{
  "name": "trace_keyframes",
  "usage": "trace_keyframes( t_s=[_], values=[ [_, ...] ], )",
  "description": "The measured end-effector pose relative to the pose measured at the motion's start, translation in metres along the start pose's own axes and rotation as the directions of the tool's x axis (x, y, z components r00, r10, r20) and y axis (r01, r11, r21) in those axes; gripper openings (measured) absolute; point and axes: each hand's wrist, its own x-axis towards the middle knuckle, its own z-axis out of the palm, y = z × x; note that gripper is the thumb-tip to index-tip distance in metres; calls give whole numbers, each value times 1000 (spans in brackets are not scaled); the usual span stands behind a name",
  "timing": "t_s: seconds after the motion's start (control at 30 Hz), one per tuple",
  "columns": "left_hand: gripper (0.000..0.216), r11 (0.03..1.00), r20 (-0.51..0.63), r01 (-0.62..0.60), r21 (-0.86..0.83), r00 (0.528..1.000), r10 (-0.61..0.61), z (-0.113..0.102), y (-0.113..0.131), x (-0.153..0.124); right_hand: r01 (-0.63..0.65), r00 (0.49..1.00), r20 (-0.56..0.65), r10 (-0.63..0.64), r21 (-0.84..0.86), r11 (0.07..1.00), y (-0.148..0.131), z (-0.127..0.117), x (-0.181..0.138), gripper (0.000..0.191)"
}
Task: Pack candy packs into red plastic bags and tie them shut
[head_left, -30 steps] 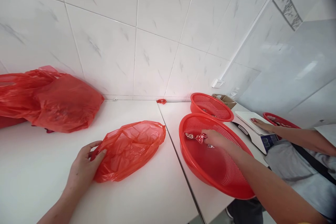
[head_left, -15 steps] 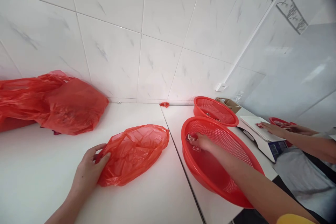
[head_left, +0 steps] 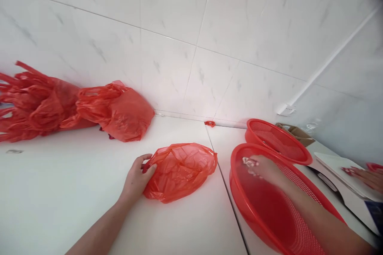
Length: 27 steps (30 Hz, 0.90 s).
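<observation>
My left hand (head_left: 138, 181) pinches the near-left edge of a red plastic bag (head_left: 182, 171), which lies on the white table with its mouth spread wide. My right hand (head_left: 265, 167) reaches into a large red plastic basket (head_left: 278, 211) with perforated sides. Its fingers are closed on small red-and-white packets (head_left: 249, 162), blurred by motion. The part of the basket floor that shows is bare red plastic.
Filled red plastic bags (head_left: 128, 115) lie along the tiled wall at left. A second red basket (head_left: 278, 139), a cardboard box (head_left: 295, 133) and a white scale (head_left: 338, 171) stand at right. Another person's hand (head_left: 363, 177) rests on the scale. A red scrap (head_left: 210, 123) lies by the wall.
The view has swung left, so everything sits further right and more bags show. My right hand has lifted slightly inside the basket with the packets. My left hand keeps its hold on the bag.
</observation>
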Motion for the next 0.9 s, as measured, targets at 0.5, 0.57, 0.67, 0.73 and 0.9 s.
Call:
trace_keyframes(
  t_s=[0.5,0.57,0.67,0.73,0.9],
  values=[
    [46,986,-22,-29,-163,999,26,0,-8,0,796,603,195,-773,-213,567,-197,39,-42,14],
    [46,983,-27,-39,-178,999,35,1,-10,2,808,588,267,-763,-161,567,-203,52,-38,26],
    [45,975,-32,-59,-216,998,53,2,-13,4,780,614,298,-731,-91,619,-201,54,-43,57],
    [43,969,-31,-75,-236,997,70,3,-14,5,742,655,297,-695,-78,666,-193,48,-53,58],
    [39,968,-55,-115,-222,993,105,4,-16,7,627,733,408,-544,-96,773,-155,30,-86,46]
  ],
)
